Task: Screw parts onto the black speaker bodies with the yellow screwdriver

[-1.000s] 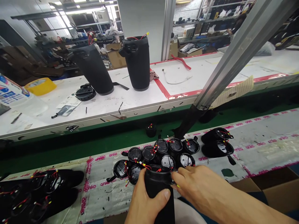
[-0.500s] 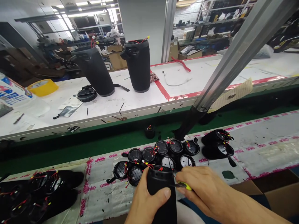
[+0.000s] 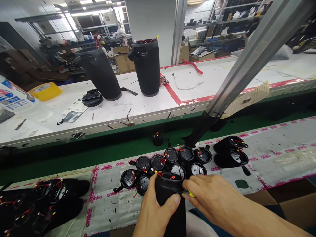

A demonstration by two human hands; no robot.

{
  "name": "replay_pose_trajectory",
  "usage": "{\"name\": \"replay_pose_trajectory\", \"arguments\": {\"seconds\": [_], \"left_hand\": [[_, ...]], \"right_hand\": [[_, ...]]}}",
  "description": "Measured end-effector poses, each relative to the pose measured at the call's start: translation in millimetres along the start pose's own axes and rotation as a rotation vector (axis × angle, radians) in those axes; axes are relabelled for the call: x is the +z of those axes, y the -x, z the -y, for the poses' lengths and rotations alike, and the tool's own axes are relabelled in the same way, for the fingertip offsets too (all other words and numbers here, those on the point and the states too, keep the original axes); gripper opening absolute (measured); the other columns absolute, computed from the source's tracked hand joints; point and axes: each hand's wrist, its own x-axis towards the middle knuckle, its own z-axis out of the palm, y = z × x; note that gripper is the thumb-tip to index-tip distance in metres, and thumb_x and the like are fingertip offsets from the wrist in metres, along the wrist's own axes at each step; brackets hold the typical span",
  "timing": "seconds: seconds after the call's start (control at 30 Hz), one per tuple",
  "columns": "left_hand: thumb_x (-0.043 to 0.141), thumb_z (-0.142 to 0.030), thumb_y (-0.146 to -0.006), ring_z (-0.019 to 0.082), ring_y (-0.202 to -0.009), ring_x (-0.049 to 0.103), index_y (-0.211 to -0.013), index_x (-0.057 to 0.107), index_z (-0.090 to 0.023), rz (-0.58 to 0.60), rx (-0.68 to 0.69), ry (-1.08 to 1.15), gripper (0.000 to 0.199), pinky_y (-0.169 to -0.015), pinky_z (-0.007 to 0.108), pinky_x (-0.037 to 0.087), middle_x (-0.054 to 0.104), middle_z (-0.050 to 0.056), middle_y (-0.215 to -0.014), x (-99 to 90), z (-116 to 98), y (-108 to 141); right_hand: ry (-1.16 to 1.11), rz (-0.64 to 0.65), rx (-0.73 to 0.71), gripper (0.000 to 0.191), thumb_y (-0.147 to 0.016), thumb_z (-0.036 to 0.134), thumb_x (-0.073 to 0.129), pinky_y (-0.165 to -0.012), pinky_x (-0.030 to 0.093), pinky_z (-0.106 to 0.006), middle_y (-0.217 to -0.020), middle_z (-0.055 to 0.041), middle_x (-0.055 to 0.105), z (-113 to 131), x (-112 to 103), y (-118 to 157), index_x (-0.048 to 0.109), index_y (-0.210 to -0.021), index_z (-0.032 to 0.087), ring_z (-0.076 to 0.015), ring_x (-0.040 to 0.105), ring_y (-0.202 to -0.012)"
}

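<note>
Curling our left hand [image 3: 154, 210] around the black cylinder [image 3: 169, 190], roughly upright by the bench's [image 3: 106, 212] near edge, we seemingly steady it against the yellow-handled tool [image 3: 191, 194] our right hand [image 3: 209, 194] pinches below its rim.

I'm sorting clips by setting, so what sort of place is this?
Probably an electronics assembly workshop: black cylindrical housings with red wires stand clustered, a long white worktop marked with red tape runs behind, and cluttered metal shelving stands beyond.
</note>
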Motion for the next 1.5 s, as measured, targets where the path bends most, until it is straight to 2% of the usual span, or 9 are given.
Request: {"name": "replay_pose_trajectory", "arguments": {"seconds": [0.3, 0.5, 0.6, 0.7, 0.83, 0.9, 1.1, 1.33, 1.5], "left_hand": [[0.065, -0.046, -0.076, 0.041, -0.145, 0.059, -0.153, 0.05, -0.012, -0.069, -0.033, -0.085, 0.085, -0.123, 0.058, 0.039, 0.068, 0.022, -0.151, 5.5, -9.5, 3.0], [0.064, -0.043, -0.075, 0.039, -0.136, 0.066, -0.149, 0.052, -0.013, -0.121, -0.035, -0.148, 0.08, -0.116, 0.053, 0.046, 0.073, 0.021, -0.142, 11.2, -8.4, 4.8], [0.067, -0.042, -0.074, 0.042, -0.137, 0.065, -0.149, 0.053, -0.013, -0.145, -0.029, -0.167, 0.081, -0.116, 0.056, 0.045, 0.072, 0.022, -0.142, 10.2, -5.6, 4.7], [0.072, -0.046, -0.074, 0.043, -0.136, 0.064, -0.148, 0.053, -0.013, -0.134, -0.018, -0.056, 0.083, -0.118, 0.058, 0.043, 0.072, 0.023, -0.141, 5.8, 1.6, 2.2], [0.081, -0.057, -0.074, 0.041, -0.141, 0.061, -0.144, 0.053, -0.016, 0.002, 0.017, 0.248, 0.086, -0.122, 0.055, 0.042, 0.072, 0.019, -0.146, 0.2, 16.4, -3.8], [0.082, -0.058, -0.075, 0.04, -0.143, 0.06, -0.145, 0.052, -0.018, 0.056, 0.033, 0.304, 0.087, -0.124, 0.054, 0.04, 0.071, 0.018, -0.149, -1.7, 21.5, -5.6], [0.072, -0.056, -0.088, 0.036, -0.144, 0.062, -0.156, 0.043, -0.021, 0.197, -0.013, 0.399, 0.082, -0.124, 0.053, 0.043, 0.067, 0.014, -0.156, -9.6, 23.1, -5.9], [0.091, -0.057, -0.071, 0.041, -0.14, 0.064, -0.139, 0.064, -0.021, 0.128, 0.123, 0.362, 0.081, -0.121, 0.053, 0.047, 0.077, 0.013, -0.142, -8.4, 23.2, -11.7], [0.09, -0.057, -0.071, 0.039, -0.143, 0.062, -0.142, 0.061, -0.021, 0.089, 0.107, 0.349, 0.085, -0.122, 0.051, 0.048, 0.075, 0.013, -0.146, -4.8, 22.4, -10.0]], "right_hand": [[0.094, 0.17, 0.064, 0.023, -0.097, 0.014, 0.064, -0.053, 0.016, -0.042, -0.08, 0.0029, 0.066, 5.8, 1.9, -0.6, 0.046, -0.095, 0.029, -0.0253, 0.066, -0.061], [0.123, 0.15, -0.041, 0.033, -0.08, 0.005, 0.07, -0.05, 0.007, -0.043, -0.076, 0.0028, 0.063, 6.2, -0.9, -5.3, 0.048, -0.086, 0.028, -0.0234, 0.061, -0.058], [0.105, 0.163, -0.062, 0.035, -0.074, 0.003, 0.073, -0.048, 0.011, -0.042, -0.077, 0.0028, 0.064, 5.2, 2.0, -7.0, 0.05, -0.083, 0.027, -0.0221, 0.061, -0.058], [-0.003, 0.121, -0.017, 0.023, -0.09, 0.007, 0.067, -0.05, 0.029, -0.038, -0.081, 0.0023, 0.068, 4.5, 5.7, -5.9, 0.055, -0.09, 0.026, -0.0222, 0.067, -0.064], [-0.345, -0.09, 0.144, 0.015, -0.111, 0.016, 0.046, -0.065, 0.047, -0.031, -0.092, 0.0012, 0.076, 2.8, 6.5, -0.9, 0.058, -0.108, 0.024, -0.0174, 0.072, -0.072], [-0.387, -0.113, 0.211, 0.019, -0.114, 0.02, 0.041, -0.065, 0.048, -0.031, -0.094, 0.0008, 0.077, 2.4, 4.3, 0.0, 0.058, -0.11, 0.025, -0.0175, 0.074, -0.073], [-0.235, 0.108, 0.169, 0.011, -0.105, 0.017, 0.061, -0.06, 0.039, -0.035, -0.086, 0.0025, 0.073, 7.1, -3.4, -7.3, 0.057, -0.099, 0.025, -0.0218, 0.074, -0.073], [0.006, 0.069, 0.019, 0.024, -0.099, 0.019, 0.072, -0.053, 0.027, -0.041, -0.081, 0.004, 0.067, 8.8, -2.4, -12.2, 0.05, -0.095, 0.027, -0.0235, 0.068, -0.065], [0.013, 0.075, -0.017, 0.027, -0.096, 0.016, 0.073, -0.055, 0.03, -0.041, -0.083, 0.0046, 0.067, 6.6, -1.4, -13.4, 0.048, -0.096, 0.028, -0.023, 0.068, -0.067]]}}
